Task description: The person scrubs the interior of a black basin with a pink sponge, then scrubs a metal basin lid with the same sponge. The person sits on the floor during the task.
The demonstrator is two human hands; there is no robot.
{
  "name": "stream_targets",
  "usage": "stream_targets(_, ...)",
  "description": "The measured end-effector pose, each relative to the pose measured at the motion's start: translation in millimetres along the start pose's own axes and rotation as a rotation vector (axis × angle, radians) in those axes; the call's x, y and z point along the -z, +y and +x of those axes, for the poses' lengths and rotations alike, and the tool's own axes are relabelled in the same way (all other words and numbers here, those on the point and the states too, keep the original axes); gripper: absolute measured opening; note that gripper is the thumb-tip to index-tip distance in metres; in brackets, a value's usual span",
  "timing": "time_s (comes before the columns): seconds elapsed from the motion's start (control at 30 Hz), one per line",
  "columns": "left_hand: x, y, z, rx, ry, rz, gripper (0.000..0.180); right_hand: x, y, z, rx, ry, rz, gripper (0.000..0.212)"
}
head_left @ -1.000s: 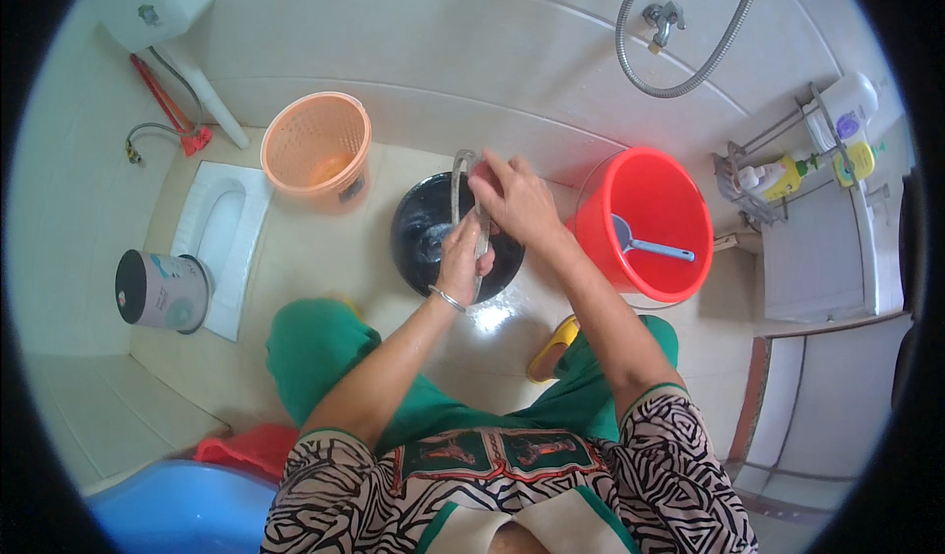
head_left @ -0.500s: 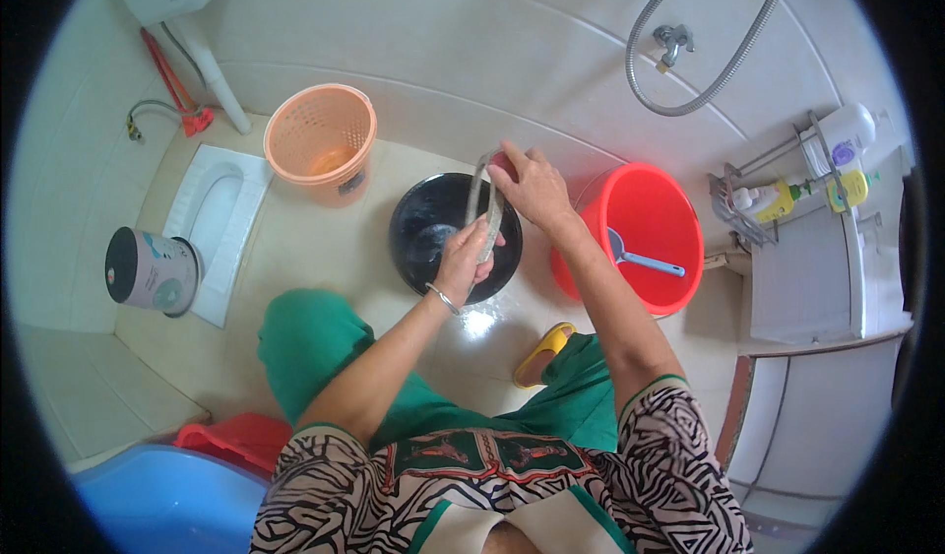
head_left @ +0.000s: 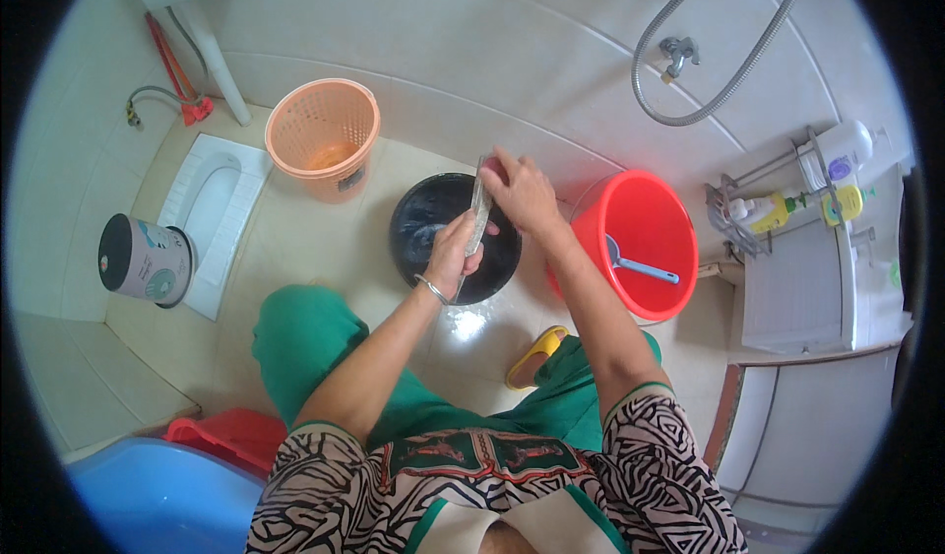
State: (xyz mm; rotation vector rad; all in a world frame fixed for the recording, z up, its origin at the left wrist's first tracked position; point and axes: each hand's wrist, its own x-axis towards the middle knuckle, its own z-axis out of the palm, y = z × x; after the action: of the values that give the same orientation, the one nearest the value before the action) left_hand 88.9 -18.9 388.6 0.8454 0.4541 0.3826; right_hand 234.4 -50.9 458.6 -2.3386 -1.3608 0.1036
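Grey wet cloth strip is stretched upright over the round black plastic basin, left hand grip closed at its lower end, right hand clamped at top. Judged risk: slippage, splashing the wet floor. Red plastic bucket at three o'clock.

Top: short-sleeved black-and-white zebra-striped blouse with a green patterned front panel.
Trousers: plain loose green cloth trousers.
Wrist: thin silver metal bangle on the left hand, below the fingers.
Forearms: bare, sleeveless.
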Motion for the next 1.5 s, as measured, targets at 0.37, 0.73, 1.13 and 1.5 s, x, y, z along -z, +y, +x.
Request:
stream_targets(0.37, -1.1, -6.8, 2.8, 0.016, 0.125, -0.054, 0.040, -5.9, -12.7, -55.6, 0.106, 0.072, 0.057, 0.050)
stream_targets(0.73, 0.4, 1.3, 3.2, -0.031, 0.176, -0.137, 0.033, -15.0, -20.7, -76.2, 0.193, 0.064, 0.093, 0.056)
stream_targets(1.13, 10.5, 5.9, -1.5, -0.077, -0.053, -0.032, 0.047, -1.2, 35.2, 13.1, -0.501, -0.464, 1.691, 0.047)
stream_targets(1.5, 1.0, 18.2, 3.2, -0.023, -0.162, -0.068, 0.053, 6.9, 30.3, -11.4, -0.280, -0.402, 1.946, 0.046)
